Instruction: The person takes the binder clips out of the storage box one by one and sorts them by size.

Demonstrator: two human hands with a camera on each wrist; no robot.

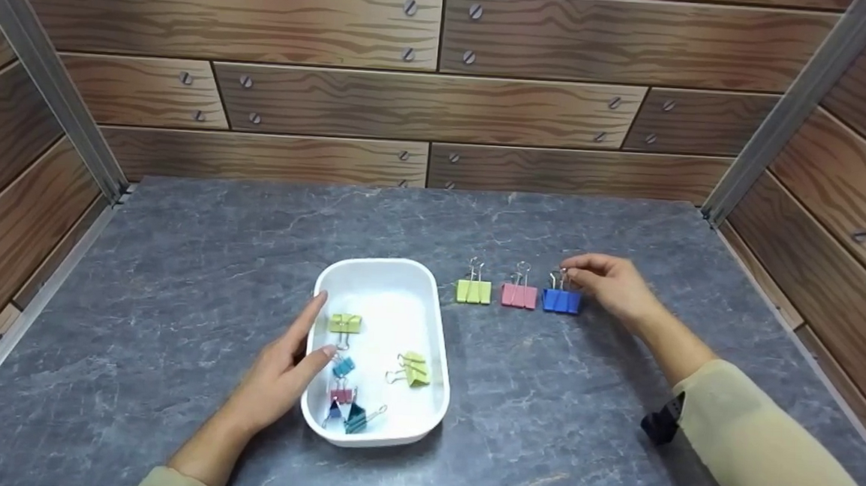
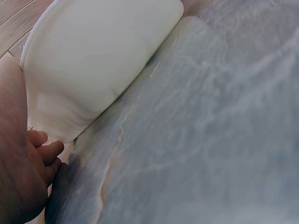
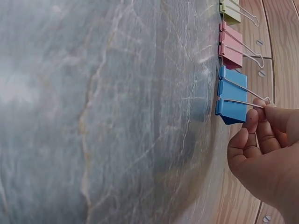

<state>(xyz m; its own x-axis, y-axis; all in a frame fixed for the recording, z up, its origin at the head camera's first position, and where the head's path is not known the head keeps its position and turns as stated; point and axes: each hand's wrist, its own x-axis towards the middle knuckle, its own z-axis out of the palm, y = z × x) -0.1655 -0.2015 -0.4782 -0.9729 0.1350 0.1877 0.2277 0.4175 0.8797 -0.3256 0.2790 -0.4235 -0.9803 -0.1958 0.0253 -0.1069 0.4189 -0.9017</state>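
Note:
A blue binder clip (image 1: 561, 302) stands at the right end of a row on the table. My right hand (image 1: 618, 290) pinches one of its wire handles between thumb and fingers, also plain in the right wrist view. To its left stand a pink binder clip (image 1: 518, 296) and a yellow-green binder clip (image 1: 473, 292), handles up. My left hand (image 1: 270, 379) holds the left rim of a white plastic box (image 1: 392, 293), thumb over the edge. Inside lie two yellow-green clips (image 1: 416, 370), a small teal clip (image 1: 343, 366), a small pink clip (image 1: 342, 396) and darker clips (image 1: 356, 417).
The grey marbled tabletop (image 1: 528, 414) runs back to a wall of wood-patterned panels (image 1: 426, 107). Metal posts (image 1: 794, 122) rise at the back corners. A black strap (image 1: 663, 421) is at my right sleeve.

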